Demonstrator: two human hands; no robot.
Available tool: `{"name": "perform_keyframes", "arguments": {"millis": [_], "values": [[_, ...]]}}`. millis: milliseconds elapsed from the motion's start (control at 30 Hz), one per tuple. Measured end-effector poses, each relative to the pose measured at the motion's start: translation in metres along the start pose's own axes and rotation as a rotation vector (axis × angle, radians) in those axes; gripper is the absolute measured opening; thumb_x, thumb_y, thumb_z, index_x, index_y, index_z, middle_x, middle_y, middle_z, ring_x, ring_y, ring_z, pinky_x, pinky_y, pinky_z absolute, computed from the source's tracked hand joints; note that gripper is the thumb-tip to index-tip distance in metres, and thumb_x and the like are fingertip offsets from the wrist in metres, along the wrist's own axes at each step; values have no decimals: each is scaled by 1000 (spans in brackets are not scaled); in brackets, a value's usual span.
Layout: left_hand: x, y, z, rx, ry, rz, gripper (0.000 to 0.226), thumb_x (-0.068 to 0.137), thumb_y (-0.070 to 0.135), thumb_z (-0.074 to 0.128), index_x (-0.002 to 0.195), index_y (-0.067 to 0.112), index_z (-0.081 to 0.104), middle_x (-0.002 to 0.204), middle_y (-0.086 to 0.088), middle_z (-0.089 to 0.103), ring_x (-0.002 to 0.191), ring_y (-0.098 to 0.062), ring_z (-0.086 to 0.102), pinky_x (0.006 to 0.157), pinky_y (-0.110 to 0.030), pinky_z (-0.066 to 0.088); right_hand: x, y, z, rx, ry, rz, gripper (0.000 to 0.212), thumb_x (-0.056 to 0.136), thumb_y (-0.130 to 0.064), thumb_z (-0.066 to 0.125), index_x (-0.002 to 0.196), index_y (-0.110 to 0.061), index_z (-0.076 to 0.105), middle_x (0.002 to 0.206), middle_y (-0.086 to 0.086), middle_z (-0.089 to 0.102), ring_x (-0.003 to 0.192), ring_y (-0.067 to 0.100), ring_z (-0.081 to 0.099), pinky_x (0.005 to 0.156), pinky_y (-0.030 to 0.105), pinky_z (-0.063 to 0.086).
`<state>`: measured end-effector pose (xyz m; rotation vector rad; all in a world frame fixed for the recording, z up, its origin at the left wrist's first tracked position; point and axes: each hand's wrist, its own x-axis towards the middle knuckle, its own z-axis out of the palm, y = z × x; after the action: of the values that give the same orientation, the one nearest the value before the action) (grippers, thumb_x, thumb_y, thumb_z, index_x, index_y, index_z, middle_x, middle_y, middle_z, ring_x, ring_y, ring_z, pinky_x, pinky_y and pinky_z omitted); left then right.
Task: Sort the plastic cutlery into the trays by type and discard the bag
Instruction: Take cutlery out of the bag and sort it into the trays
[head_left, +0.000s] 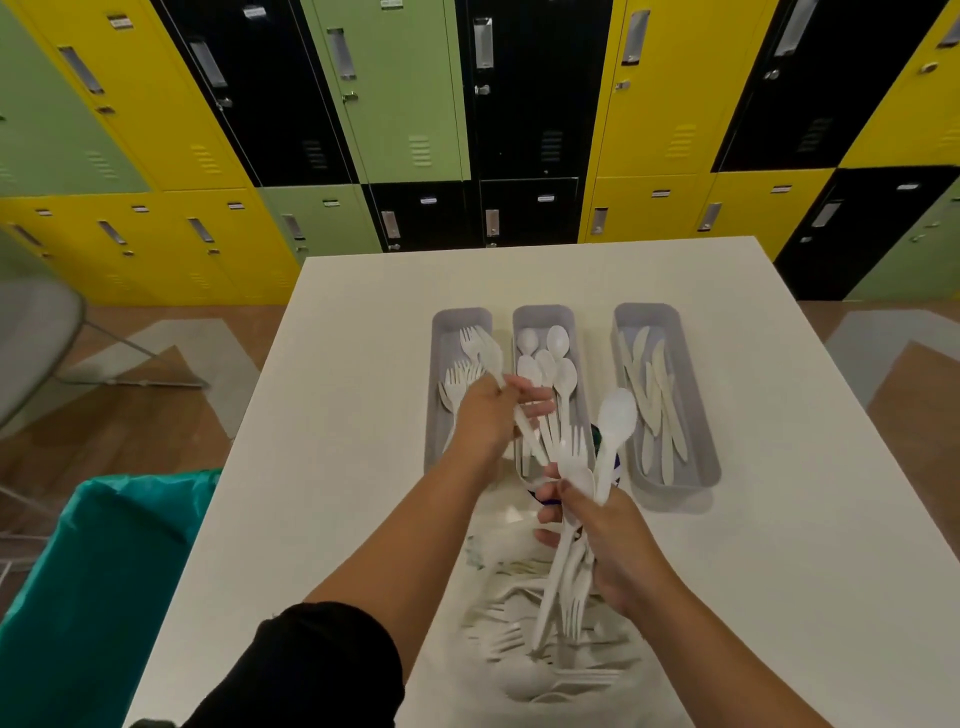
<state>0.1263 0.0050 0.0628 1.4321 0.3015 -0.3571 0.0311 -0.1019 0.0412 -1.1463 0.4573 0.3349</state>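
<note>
Three grey trays stand side by side on the white table (337, 415). The left tray (460, 318) holds forks, the middle tray (543, 314) spoons, the right tray (647, 312) knives. My left hand (485, 418) pinches a white fork (491, 358) by its handle, over the gap between the left and middle trays. My right hand (605, 540) grips a bundle of white cutlery (576, 467) that includes a spoon (615, 415) and forks. Below it lies the clear plastic bag (535, 644) with several pieces of cutlery inside.
A bin with a teal liner (104, 571) stands at the table's left side. Coloured lockers (395, 104) fill the back wall. A grey chair (36, 332) is at far left on the wooden floor.
</note>
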Motion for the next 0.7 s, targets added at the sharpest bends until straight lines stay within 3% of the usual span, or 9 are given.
{"name": "perform_keyframes", "arguments": {"millis": [67, 133, 267, 367, 500, 600, 700], "values": [[4, 5, -9, 39, 54, 50, 27, 100, 5, 28, 82, 11, 47, 76, -7, 64, 49, -11, 57, 53, -21, 49, 0, -2, -6, 24, 15, -13, 19, 96, -7, 46, 97, -10, 65, 73, 3, 66, 57, 12, 57, 69, 37, 56], [4, 7, -15, 226, 15, 66, 26, 99, 6, 32, 83, 11, 51, 72, -4, 62, 44, -10, 44, 43, -16, 38, 1, -5, -8, 27, 2, -25, 21, 96, -7, 45, 94, -11, 66, 70, 1, 67, 55, 10, 57, 71, 38, 54], [-7, -4, -12, 419, -316, -47, 27, 95, 28, 50, 79, 12, 63, 62, 5, 60, 51, -10, 42, 51, -19, 36, 5, -11, -1, -1, -25, -59, 19, 97, -10, 46, 95, -9, 65, 74, 4, 67, 56, 11, 58, 64, 33, 57], [-11, -14, -10, 332, -448, -67, 19, 94, 21, 54, 83, 6, 58, 55, 3, 53, 47, -12, 44, 54, -26, 40, 7, -12, 6, -14, -4, -71, 18, 96, -12, 49, 98, -6, 66, 74, 8, 67, 57, 13, 60, 66, 35, 58], [-7, -12, -8, 187, -229, -9, 15, 98, 13, 44, 107, 8, 56, 78, -3, 67, 52, -9, 58, 55, -25, 49, 7, -8, 9, -18, -34, -33, 21, 97, -10, 45, 102, -2, 64, 76, 7, 68, 60, 14, 63, 62, 30, 56], [3, -3, -16, 91, -35, 49, 14, 101, 14, 37, 98, 15, 51, 73, -5, 64, 60, -15, 61, 54, -23, 52, 3, -4, 9, -53, -58, 15, 24, 98, -12, 43, 105, 0, 63, 79, 8, 69, 65, 15, 66, 62, 28, 56], [25, 0, -28, 182, 150, 124, 12, 100, 13, 35, 96, 11, 46, 68, -3, 53, 54, -15, 48, 52, -26, 42, 1, -1, 8, -58, -66, 71, 26, 99, -14, 41, 101, 1, 62, 71, 9, 65, 55, 15, 60, 58, 29, 56]]}}
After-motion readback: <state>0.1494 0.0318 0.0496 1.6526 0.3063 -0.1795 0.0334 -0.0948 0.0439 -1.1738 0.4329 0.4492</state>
